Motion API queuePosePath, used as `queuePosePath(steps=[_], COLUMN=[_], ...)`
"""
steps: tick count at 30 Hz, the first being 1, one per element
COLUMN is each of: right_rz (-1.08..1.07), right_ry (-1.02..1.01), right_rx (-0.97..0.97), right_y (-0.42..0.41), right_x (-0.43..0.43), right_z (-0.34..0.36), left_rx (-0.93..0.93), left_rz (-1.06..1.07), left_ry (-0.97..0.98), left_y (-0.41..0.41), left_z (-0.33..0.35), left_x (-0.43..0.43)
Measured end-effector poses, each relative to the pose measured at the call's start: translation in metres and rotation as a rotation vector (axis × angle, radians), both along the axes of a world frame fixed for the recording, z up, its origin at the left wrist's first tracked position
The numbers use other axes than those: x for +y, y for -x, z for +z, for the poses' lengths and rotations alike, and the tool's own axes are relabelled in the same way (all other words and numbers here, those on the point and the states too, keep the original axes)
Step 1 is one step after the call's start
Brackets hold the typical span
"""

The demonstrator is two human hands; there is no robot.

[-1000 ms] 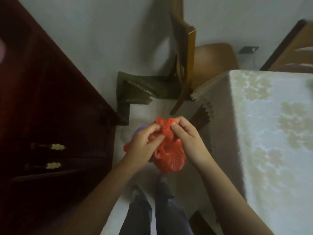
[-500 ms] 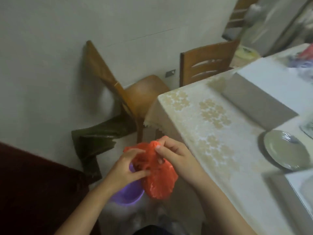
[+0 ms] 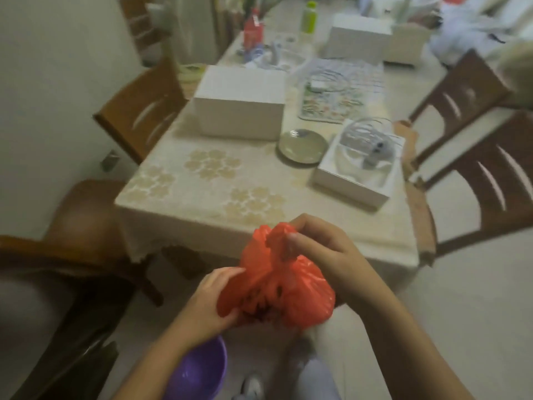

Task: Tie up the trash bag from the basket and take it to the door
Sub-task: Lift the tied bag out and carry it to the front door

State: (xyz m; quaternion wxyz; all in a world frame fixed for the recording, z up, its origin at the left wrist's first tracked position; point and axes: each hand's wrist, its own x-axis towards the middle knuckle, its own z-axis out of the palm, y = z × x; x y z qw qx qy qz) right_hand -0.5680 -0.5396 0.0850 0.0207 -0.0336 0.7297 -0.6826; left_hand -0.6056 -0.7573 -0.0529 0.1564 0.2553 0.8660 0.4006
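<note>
Above the purple basket, both hands' fingers pinch the orange trash bag between them.

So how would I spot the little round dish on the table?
Start at the long table with the cream flowered cloth. Between the big closed white box and the open white box of cables sits the glass dish, the only round, flat, shiny thing there.

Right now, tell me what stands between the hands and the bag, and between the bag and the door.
Nothing separates them: the left hand grips the side of the bag and the right hand pinches its gathered top. No door is in view, so that path cannot be judged. Straight ahead stands the table, with chairs along its sides.
</note>
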Motion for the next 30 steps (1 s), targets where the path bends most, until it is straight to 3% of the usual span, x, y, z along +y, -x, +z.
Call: queuePosePath(steps=[7,12,17,23,30], right_rz=[-0.354,-0.631,-0.943,-1.270,-1.341], right_ry=[-0.066,-0.114,-0.025,0.151,0.141], right_rx=[-0.023,-0.037,-0.048,-0.041,-0.025], right_y=[-0.067,-0.120,-0.194,-0.289,-0.362], right_x=[0.053,0.098,0.154,0.233,0.325], right_z=[0.007,0.006,-0.002,-0.012,-0.008], left_rx=[-0.055,0.014,0.046,0.024,0.043], left_rz=[-0.407,-0.603,-0.807,-0.932,-0.942], left_ry=[0.021,0.024,0.035,0.040,0.053], left_y=[-0.016,-0.036,-0.076,-0.137,-0.200], left_z=[0.000,0.000,0.010,0.015,0.006], left_x=[0.085,0.159,0.243,0.360,0.484])
